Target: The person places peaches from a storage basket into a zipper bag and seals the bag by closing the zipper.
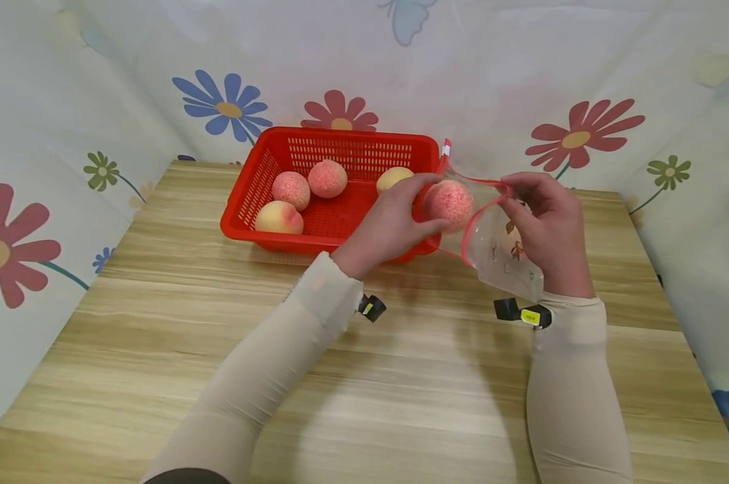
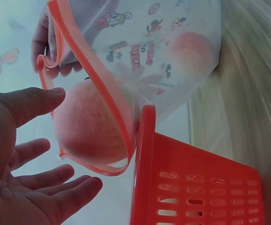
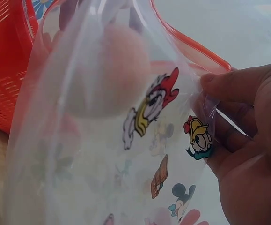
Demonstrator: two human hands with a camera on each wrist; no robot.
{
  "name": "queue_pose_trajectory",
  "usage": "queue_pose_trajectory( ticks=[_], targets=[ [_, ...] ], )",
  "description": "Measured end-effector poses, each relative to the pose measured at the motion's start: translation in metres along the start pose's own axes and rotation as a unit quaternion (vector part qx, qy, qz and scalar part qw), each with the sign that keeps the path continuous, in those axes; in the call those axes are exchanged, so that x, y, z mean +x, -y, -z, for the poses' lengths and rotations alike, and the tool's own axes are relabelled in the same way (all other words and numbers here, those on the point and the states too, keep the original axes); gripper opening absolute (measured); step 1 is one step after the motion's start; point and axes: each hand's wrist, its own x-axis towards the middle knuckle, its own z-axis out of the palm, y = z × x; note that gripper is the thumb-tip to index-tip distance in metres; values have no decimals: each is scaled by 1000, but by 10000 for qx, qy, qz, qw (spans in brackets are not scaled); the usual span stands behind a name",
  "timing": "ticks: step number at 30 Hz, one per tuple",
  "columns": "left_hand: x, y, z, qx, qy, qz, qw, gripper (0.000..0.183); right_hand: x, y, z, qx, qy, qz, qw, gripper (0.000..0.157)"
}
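Observation:
A pink peach [image 1: 450, 205] sits in the mouth of a clear zip bag [image 1: 500, 259] with red edging and cartoon prints. My left hand [image 1: 385, 225] is beside that peach, its thumb and fingers spread apart around the near side; in the left wrist view a gap shows between the fingers [image 2: 55, 180] and the fruit. With thumb and fingers, my right hand [image 1: 551, 225] pinches the bag's red edge and keeps the mouth spread. Lower in the bag, another peach [image 2: 190, 52] shows through the plastic.
Just left of the bag stands a red plastic basket [image 1: 334, 222] with several peaches, among them a pink one [image 1: 328, 178] and a yellowish one [image 1: 279, 218]. Basket and bag are on a wood-grain table [image 1: 177, 302], with a flower-print cloth [image 1: 473, 94] behind.

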Motion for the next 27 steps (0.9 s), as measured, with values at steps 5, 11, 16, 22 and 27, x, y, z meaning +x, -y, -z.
queue_pose_trajectory(
  ticks=[5,11,16,22,27],
  targets=[
    [-1,1,1,71,2,81,9999,67,0,0,0,-17,-4,-35,10000,26],
    [-3,3,1,81,7,199,9998,65,-1,1,0,-83,-15,-161,9998,27],
    [-3,5,1,102,-2,210,9997,64,-1,0,1,-126,-34,-110,9999,27],
    [-4,7,2,96,-49,138,9998,62,-1,2,4,-70,-112,-131,9998,26],
    [-4,10,3,39,-24,200,9998,61,-1,3,5,-110,-140,-168,9997,26]
  ],
)
